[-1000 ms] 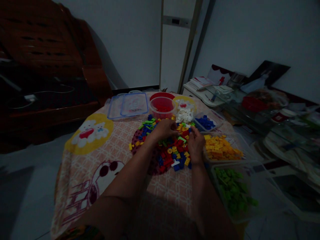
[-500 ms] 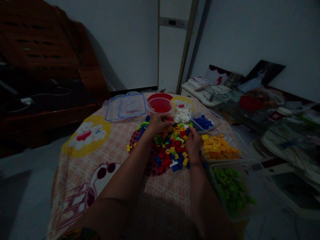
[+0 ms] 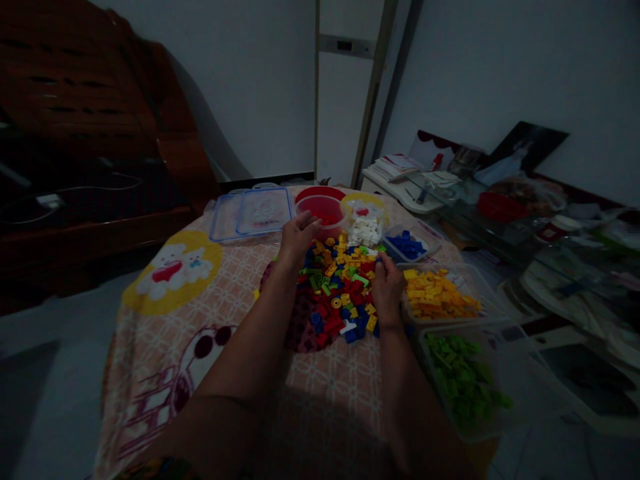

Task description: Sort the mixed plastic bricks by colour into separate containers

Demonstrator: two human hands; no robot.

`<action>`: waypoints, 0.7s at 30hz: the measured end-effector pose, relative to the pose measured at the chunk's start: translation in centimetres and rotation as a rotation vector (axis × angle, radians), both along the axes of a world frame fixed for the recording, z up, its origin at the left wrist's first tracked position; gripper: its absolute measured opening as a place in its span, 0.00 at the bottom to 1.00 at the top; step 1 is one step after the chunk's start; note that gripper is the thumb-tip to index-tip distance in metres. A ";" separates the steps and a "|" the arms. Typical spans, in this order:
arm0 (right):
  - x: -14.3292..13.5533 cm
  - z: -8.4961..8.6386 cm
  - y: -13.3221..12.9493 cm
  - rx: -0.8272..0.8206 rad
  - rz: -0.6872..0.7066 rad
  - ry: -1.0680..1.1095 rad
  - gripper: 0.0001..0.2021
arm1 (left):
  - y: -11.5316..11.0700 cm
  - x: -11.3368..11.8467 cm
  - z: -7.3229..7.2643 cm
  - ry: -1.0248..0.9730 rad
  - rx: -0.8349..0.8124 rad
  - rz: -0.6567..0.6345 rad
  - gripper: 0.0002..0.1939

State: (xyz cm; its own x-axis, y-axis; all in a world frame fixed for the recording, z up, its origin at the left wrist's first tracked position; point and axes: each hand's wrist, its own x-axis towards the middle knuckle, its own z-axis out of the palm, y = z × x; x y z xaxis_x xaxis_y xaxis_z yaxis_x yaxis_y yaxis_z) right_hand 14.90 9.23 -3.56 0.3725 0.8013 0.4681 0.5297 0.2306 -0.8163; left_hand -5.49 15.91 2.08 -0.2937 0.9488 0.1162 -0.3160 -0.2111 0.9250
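A heap of mixed building blocks [image 3: 345, 287] in red, yellow, green and blue lies on the table. My left hand [image 3: 300, 233] is at the front-left rim of a clear round tub [image 3: 327, 227] with red blocks in it. Its fingers are stretched out over the tub, and I see nothing held in them. At the right edge of the heap, my right hand [image 3: 389, 288] is closed, with a small blue block [image 3: 379, 259] at its fingertips. White blocks [image 3: 364, 231] are piled beside the tub.
On the right stand clear boxes of blue blocks [image 3: 407, 245], yellow blocks [image 3: 440, 295] and green blocks [image 3: 465, 380]. Blue-edged lids [image 3: 250, 213] lie at the back left of the cloth-covered table [image 3: 330, 400]. A cluttered glass shelf [image 3: 480, 227] stands further right.
My left hand has moved left and slightly up from the far edge of the heap to the tub's rim, and its fingers have opened. The right hand has stayed nearly still.
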 end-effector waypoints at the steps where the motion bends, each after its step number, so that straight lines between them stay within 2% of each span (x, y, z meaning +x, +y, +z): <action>1: 0.0 0.0 0.0 -0.014 0.007 0.007 0.21 | -0.1 0.1 0.0 0.021 0.006 -0.027 0.24; 6: 0.0 0.3 -0.1 -0.074 0.028 0.040 0.22 | -1.0 0.8 0.0 0.158 0.032 -0.271 0.22; 11: 0.2 0.2 0.0 -0.043 0.019 0.042 0.21 | -1.3 3.1 -1.1 0.376 0.049 -0.461 0.17; 17: 0.4 -0.1 0.0 -0.023 0.008 0.057 0.19 | -1.4 4.8 -2.1 0.760 0.117 -0.521 0.14; 21: 0.3 0.0 0.0 -0.042 0.014 0.115 0.17 | -1.8 5.3 -2.2 0.810 0.133 -0.552 0.14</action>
State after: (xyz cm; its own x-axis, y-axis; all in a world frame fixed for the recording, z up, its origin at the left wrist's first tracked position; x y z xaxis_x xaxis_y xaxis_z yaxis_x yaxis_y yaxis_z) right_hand 15.22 9.26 -3.52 0.4101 0.8251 0.3886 0.4290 0.2015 -0.8805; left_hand -0.22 14.09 -0.10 0.4013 0.8934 0.2021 0.3169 -0.3425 0.8845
